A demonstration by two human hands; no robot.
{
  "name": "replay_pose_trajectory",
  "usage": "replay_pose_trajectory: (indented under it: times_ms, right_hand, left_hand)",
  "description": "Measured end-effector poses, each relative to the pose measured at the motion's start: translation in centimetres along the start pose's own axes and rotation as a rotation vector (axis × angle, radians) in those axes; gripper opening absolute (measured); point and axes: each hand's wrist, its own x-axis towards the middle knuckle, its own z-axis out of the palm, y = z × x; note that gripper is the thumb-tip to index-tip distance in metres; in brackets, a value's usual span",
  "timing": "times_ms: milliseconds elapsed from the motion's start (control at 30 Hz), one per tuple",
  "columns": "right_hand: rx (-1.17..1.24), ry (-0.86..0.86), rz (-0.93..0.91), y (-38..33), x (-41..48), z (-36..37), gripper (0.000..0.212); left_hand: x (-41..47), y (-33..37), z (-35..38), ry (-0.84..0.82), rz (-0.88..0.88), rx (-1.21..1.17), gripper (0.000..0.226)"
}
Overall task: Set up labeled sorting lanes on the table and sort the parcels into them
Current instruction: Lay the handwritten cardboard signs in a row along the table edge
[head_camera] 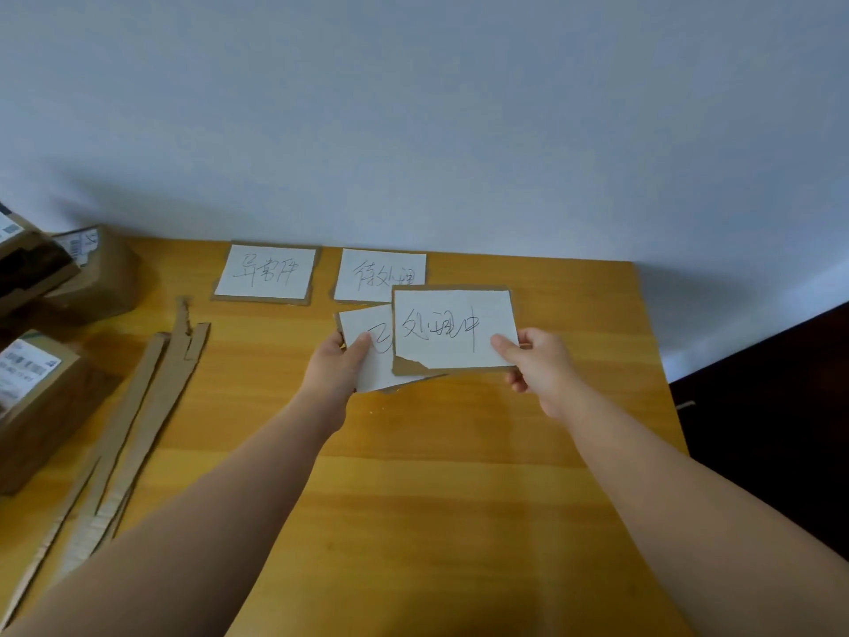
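- Far left: brown parcels (69, 278) sit in a pile at the edge of the surface (459, 498). None look sorted yet.
- Next: long cardboard strips (138, 406) lie flat on the surface. Prob. for lane lines, we think.
- At the back, by the wall: the 1st label card (265, 272) lies flat. The 2nd label card (380, 274) lies just beside it, on its right. Both have writing on white paper.
- Our left hand (333, 365) holds the 3rd card (373, 325) up over the surface. The thumb is on top. The other fingers are hidden under the card.
- Our right hand (533, 365) pinches the 4th card (452, 328) by its right edge, thumb on top & fingers curled below. From here this card covers part of the 3rd card & the low corner of the 2nd.
- Step now, we think: making the lanes, the label part. 2 cards are down, 2 are in our hands.
- Next move, prob.: lay the 4th card flat at the back, right of the 2nd card, w/ a gap like the others.
- There is bare surface there, but the right edge is near, so room for the 3rd card may be tight.
- Keep the writing side up & the card straight.
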Motion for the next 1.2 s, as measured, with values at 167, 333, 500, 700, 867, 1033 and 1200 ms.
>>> replay_pose_trajectory:
  times_ms: [167, 333, 500, 700, 867, 1033, 1200]
  right_hand:
    - [0.029, 0.108, -0.017, 0.8, 2.0, -4.1, 0.014]
    - [0.047, 0.229, 0.001, 1.2, 5.1, -6.1, 0.017]
    - [0.013, 0.249, 0.034, 1.0, 8.8, -6.5, 0.021]
    - [-0.061, 0.239, 0.056, 1.0, 12.7, -4.9, 0.027]
    - [-0.253, 0.246, 0.072, 1.2, 15.1, -3.7, 0.036]
    - [-0.475, 0.296, 0.094, 0.8, 16.7, -3.5, 0.047]
    - [-0.603, 0.327, 0.152, 0.7, 17.2, -3.6, 0.051]
  left_hand:
    - [-0.1, -1.2, 2.1, 0.107, -0.029, 0.092, 0.024]
    - [0.8, -1.6, 3.3, 0.107, -0.009, 0.245, 0.018]
    - [2.0, -1.0, 5.0, -0.016, -0.025, 0.306, 0.023]
    - [4.6, -0.6, 6.2, -0.081, -0.066, 0.311, 0.025]
    - [6.8, -0.7, 6.2, -0.082, -0.086, 0.306, 0.019]
    - [8.7, -0.6, 6.3, -0.081, -0.084, 0.275, 0.02]
    - [9.3, -0.6, 6.9, -0.119, -0.081, 0.251, 0.027]
